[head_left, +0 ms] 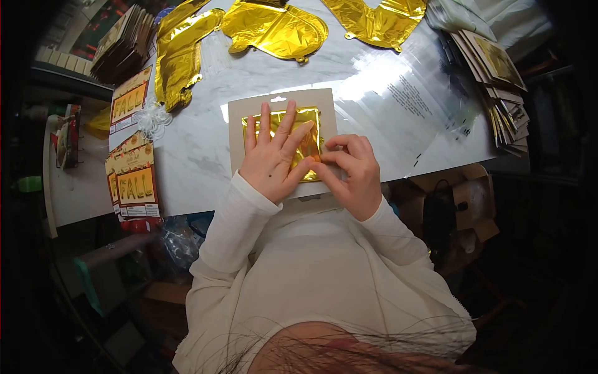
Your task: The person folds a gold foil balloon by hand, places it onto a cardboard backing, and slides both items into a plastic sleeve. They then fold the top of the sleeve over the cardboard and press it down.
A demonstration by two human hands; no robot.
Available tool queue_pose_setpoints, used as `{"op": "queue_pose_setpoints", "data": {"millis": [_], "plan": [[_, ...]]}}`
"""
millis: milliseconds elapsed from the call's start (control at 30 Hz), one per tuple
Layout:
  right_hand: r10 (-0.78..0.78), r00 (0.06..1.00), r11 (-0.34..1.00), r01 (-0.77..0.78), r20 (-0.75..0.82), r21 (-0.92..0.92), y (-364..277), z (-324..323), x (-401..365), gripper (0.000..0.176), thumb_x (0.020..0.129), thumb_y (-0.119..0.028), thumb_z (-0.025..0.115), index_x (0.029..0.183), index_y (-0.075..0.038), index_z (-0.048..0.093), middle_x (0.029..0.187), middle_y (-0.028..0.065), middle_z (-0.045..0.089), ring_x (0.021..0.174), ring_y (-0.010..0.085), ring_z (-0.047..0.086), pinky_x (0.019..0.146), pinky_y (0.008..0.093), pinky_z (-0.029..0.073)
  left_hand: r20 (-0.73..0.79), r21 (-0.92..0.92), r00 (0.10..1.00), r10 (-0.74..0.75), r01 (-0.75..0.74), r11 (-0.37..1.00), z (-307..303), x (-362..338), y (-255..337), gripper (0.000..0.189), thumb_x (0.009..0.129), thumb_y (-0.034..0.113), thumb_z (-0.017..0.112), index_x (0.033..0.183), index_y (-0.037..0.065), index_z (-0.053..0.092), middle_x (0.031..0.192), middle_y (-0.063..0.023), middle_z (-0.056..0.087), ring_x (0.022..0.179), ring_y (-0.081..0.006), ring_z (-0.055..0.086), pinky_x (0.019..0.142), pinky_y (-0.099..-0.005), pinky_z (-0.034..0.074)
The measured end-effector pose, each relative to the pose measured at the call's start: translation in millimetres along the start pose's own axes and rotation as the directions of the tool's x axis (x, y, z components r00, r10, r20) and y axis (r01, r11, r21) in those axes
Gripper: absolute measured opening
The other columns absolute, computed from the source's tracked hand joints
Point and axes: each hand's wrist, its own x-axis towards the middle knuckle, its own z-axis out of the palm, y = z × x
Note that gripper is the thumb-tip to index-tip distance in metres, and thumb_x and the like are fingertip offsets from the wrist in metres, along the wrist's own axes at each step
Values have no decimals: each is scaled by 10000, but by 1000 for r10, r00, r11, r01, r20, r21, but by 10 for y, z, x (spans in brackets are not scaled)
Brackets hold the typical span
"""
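Observation:
A brown cardboard card (237, 115) with a hang hole at its top lies on the table in front of me. Folded gold foil (307, 116), which looks like a flattened foil balloon, sits in the middle of it. My left hand (268, 165) rests flat on the foil and card, fingers spread, partly covering both. At the foil's right edge, my right hand (355, 171) has its thumb and forefinger pinched together on the foil, close to my left thumb. The other right fingers are curled.
Loose gold foil balloons (274, 31) lie along the far side. Printed "FALL" cards (136, 184) overlap at the left edge beside a white ribbon bundle (153, 120). Clear plastic bags (405, 93) spread to the right, near a stack of cards (498, 81). An opened carton (476, 199) stands below the table.

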Motion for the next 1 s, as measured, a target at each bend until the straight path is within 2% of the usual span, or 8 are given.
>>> {"op": "queue_pose_setpoints", "data": {"millis": [100, 400, 733, 833, 900, 933, 1000], "plan": [[53, 996, 998, -56, -77, -37, 2, 96, -24, 85, 819, -16, 810, 891, -27, 765, 1079, 88, 677, 974, 279, 604, 799, 365, 522, 1, 44, 1000, 0, 0, 999, -7, 7, 8, 620, 1043, 472, 562, 1603, 228, 457, 1773, -130, 222, 1588, -542, 160, 1268, -673, 90], [50, 988, 996, -61, -148, -65, 20, 179, -63, 120, 778, -3, 801, 862, -47, 728, 1166, 104, 670, 1004, 293, 595, 842, 379, 525, 10, 96, 1000, 2, -2, 995, -4, 18, 29, 619, 1046, 538, 534, 1622, 321, 466, 1768, -133, 235, 1575, -556, 179, 1256, -689, 105], [39, 992, 992, -54, -122, -118, 35, 168, -92, 161, 778, -18, 798, 858, -33, 659, 1265, 140, 625, 1069, 345, 607, 885, 432, 529, -4, 122, 1000, 11, -11, 992, -16, 22, 51, 634, 1027, 574, 548, 1620, 365, 469, 1761, -136, 258, 1557, -580, 208, 1248, -687, 116], [24, 993, 989, -41, -117, -141, 44, 173, -100, 162, 784, -17, 791, 899, -36, 678, 1320, 142, 616, 1096, 353, 601, 909, 435, 530, -17, 112, 1000, 11, -9, 994, 0, 19, 43, 642, 1016, 579, 563, 1616, 367, 475, 1757, -134, 270, 1554, -582, 214, 1246, -687, 121], [36, 994, 989, -50, -99, -142, -9, 154, -79, 235, 800, 10, 766, 1024, -56, 742, 1384, 135, 613, 1095, 315, 578, 902, 400, 528, -21, 111, 1000, 8, -6, 994, 4, 20, 46, 645, 1012, 580, 567, 1613, 365, 479, 1754, -135, 277, 1553, -583, 216, 1246, -687, 123], [36, 995, 989, -50, -97, -141, -4, 150, -77, 235, 800, 10, 766, 1024, -56, 742, 1384, 135, 613, 1095, 315, 578, 902, 400, 528, -25, 110, 1000, 8, -5, 994, 5, 22, 47, 647, 1008, 582, 571, 1611, 363, 483, 1752, -135, 283, 1551, -584, 217, 1245, -688, 125], [-79, 996, 970, 66, -49, -233, 15, 130, -80, 355, 817, 20, 746, 1159, -73, 774, 1450, 126, 599, 1095, 314, 577, 916, 396, 531, -26, 108, 1000, 4, -1, 994, 7, 26, 49, 645, 1008, 581, 572, 1609, 361, 486, 1750, -136, 286, 1551, -584, 217, 1245, -688, 127]]}}
